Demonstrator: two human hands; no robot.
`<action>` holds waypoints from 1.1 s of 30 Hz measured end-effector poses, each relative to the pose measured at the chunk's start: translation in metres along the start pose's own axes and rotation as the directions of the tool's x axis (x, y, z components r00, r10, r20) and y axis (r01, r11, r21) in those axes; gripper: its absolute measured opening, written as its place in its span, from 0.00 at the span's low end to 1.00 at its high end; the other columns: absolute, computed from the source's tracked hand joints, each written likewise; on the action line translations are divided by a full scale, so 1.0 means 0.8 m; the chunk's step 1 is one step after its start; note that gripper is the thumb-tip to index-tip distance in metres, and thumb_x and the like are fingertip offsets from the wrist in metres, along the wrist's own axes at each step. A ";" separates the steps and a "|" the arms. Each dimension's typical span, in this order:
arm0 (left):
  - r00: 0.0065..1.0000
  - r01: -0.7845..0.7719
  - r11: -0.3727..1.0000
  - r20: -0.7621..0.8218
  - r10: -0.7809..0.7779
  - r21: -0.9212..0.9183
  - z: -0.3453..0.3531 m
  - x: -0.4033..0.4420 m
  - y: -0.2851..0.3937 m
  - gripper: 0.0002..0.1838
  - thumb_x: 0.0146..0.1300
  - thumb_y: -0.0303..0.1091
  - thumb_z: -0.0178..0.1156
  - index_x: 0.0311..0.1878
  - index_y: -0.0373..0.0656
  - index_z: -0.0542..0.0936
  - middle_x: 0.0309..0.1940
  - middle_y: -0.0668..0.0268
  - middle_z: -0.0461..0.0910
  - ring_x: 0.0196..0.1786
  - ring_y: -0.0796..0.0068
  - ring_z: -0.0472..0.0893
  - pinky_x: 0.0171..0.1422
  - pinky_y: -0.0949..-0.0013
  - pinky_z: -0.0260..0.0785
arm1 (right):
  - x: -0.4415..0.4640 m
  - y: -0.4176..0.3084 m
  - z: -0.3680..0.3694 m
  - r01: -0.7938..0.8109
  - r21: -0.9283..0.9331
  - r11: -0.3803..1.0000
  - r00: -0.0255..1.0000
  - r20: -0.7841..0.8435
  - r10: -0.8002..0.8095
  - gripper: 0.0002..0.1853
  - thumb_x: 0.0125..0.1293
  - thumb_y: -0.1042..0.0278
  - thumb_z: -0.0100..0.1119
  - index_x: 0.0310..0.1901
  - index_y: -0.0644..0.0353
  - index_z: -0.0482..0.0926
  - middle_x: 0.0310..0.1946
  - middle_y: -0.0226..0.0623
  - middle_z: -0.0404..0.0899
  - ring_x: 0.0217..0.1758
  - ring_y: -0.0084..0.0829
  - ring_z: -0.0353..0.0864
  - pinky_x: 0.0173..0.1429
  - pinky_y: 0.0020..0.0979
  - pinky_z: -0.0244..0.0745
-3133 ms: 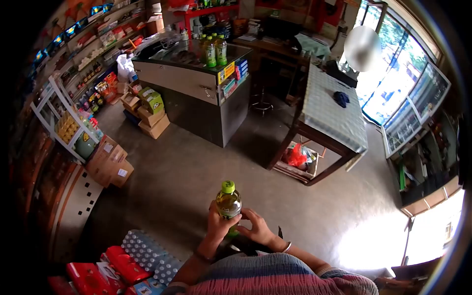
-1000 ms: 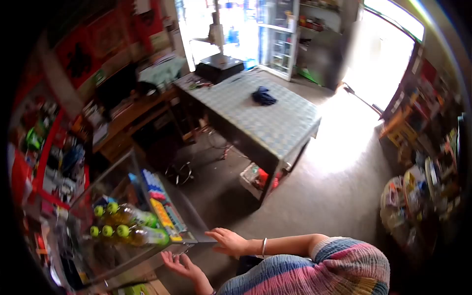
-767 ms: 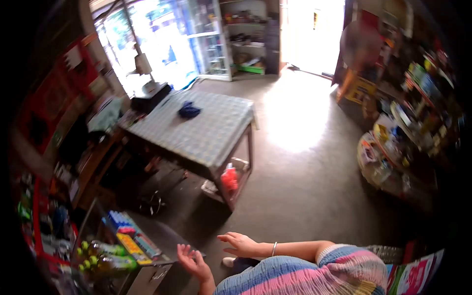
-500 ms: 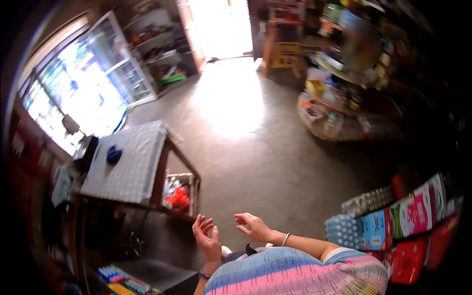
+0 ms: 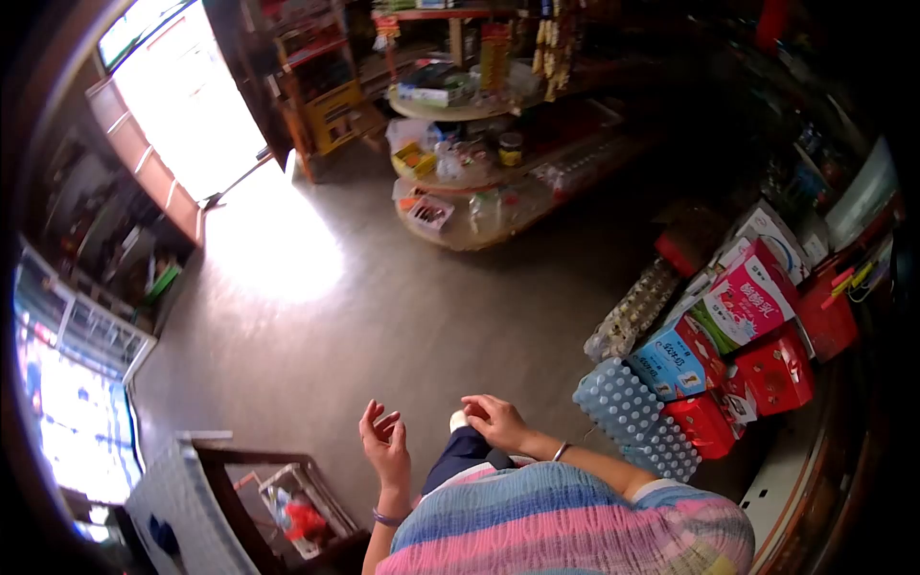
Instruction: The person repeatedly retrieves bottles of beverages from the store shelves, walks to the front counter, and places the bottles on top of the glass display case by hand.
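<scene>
To the right of the loosely open, seemingly empty left hand (image 5: 387, 450) and right hand (image 5: 496, 422) sit bottle packs (image 5: 628, 407), best cleared by keeping the right forearm (image 5: 604, 467) close.

Daylight pours through an open doorway (image 5: 192, 120) onto a shop floor (image 5: 383, 316), where a tiered display stand (image 5: 470, 242) carries a green-and-white box (image 5: 429, 93) near the left edge of its upper tier. A yellow box (image 5: 415, 160) sits at the left edge of the middle tier, a yellow-labelled jar (image 5: 511, 149) farther right, and a shallow pale tray (image 5: 430, 215) at the lowest tier's rounded left end. At right, a light-blue carton (image 5: 668, 364) and a pink-and-green carton (image 5: 752, 297) lie side by side, red cartons (image 5: 778, 372) just beside them.
</scene>
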State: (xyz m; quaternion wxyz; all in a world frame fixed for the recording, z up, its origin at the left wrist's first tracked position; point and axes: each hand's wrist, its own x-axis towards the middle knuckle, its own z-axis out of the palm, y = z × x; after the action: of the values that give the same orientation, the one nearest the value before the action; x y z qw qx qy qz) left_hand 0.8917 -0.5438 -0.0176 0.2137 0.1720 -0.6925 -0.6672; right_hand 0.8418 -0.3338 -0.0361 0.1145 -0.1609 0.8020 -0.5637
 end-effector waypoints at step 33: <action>0.492 -0.220 0.975 0.860 0.136 -0.028 0.881 0.402 -0.004 0.32 0.55 0.18 0.58 0.65 0.41 0.64 0.53 0.59 0.72 0.42 0.74 0.81 0.42 0.75 0.73 | 0.349 0.227 -0.667 -0.049 0.103 0.993 0.628 -0.770 0.111 0.16 0.63 0.76 0.59 0.53 0.61 0.74 0.39 0.35 0.82 0.41 0.23 0.82 0.44 0.23 0.78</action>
State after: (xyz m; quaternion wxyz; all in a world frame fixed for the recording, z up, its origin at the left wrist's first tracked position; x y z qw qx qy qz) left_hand 0.2480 -0.1124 -0.0126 -0.0957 -0.2429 -0.7493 -0.6086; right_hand 0.3663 0.0783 -0.0274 -0.2099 0.1363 0.7591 -0.6009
